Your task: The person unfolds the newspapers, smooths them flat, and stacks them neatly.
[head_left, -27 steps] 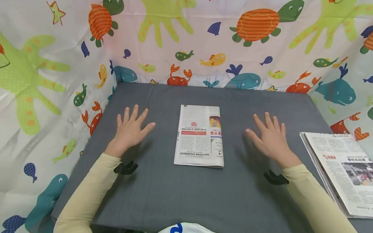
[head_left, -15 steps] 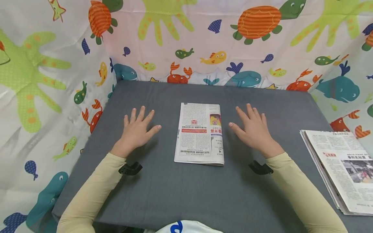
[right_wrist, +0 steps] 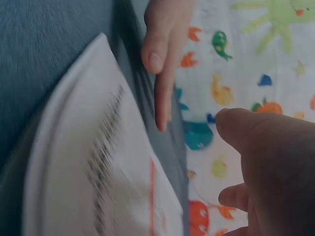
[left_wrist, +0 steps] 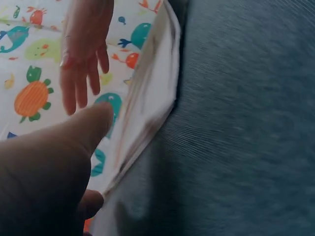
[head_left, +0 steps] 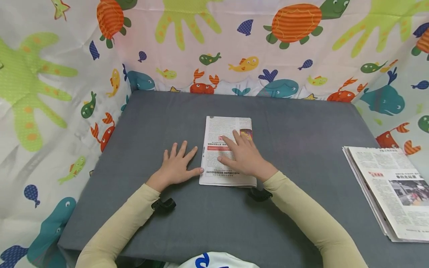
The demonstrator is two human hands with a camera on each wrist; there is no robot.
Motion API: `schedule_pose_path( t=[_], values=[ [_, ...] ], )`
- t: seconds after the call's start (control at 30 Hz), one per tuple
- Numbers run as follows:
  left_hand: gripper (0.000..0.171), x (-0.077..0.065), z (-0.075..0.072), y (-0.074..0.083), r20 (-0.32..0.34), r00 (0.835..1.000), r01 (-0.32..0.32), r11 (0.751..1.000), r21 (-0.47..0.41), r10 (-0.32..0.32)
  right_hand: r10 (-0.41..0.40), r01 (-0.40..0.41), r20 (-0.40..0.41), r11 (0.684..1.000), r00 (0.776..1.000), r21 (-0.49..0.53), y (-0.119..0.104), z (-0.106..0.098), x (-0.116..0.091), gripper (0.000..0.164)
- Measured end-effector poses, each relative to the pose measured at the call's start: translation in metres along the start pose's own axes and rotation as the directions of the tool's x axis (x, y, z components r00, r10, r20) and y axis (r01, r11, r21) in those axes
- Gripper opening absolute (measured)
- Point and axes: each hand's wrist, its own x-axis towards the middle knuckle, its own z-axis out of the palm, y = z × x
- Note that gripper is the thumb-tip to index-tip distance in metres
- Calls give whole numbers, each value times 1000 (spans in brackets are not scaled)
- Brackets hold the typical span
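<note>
A folded newspaper (head_left: 218, 175) lies flat near the middle of the grey-covered table; the right wrist view shows its layered near edge. My left hand (head_left: 175, 168) is beside its left edge, fingers spread and straight, thumb tip at the paper's edge; whether it touches cannot be told. Over the right part of the newspaper is my right hand (head_left: 246, 156), its fingers extended and hiding some of the print. Contact with the paper is unclear there too. In the left wrist view the right hand (left_wrist: 86, 54) appears beyond the left thumb. Neither hand holds anything.
A stack of newspapers (head_left: 392, 193) lies at the table's right side. The grey table (head_left: 214, 223) is bordered at the back and sides by a sea-animal print curtain (head_left: 187, 29). Dark wrist devices (head_left: 163, 204) are strapped on both wrists.
Both hands have moved inward to the newspaper. The right hand came leftward from the bare table to over the paper; the left hand shifted right and nearer the body.
</note>
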Motion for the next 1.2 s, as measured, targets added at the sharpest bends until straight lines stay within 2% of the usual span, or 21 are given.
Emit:
schedule_pose_path(
  t=[0.1, 0.23, 0.4, 0.53, 0.8, 1.1, 1.2],
  values=[
    [96, -1, 4, -2, 21, 1000, -1, 1000, 7, 1, -50, 51, 31, 999, 998, -18, -12, 13, 8, 79],
    [102, -2, 8, -5, 16, 1000, -18, 1000, 24, 18, -90, 93, 79, 995, 993, -37, -24, 29, 15, 80],
    [109, -4, 11, -4, 14, 999, -50, 998, 43, 49, -86, 96, 145, 994, 986, -59, -31, 44, 16, 85],
    [114, -6, 10, -3, 12, 998, -57, 997, 47, 56, -88, 103, 156, 991, 984, -87, -34, 53, 17, 89],
    [117, -5, 8, -3, 33, 998, -51, 998, 44, 50, -83, 96, 149, 992, 985, -85, -34, 57, 17, 89],
    [119, -4, 9, -2, 52, 997, -56, 997, 45, 54, -80, 86, 130, 995, 988, -43, -36, 53, 17, 85],
    [119, -4, 9, -2, 53, 997, -56, 997, 53, 53, -94, 96, 99, 995, 991, -18, -36, 51, 18, 81]
  ],
)
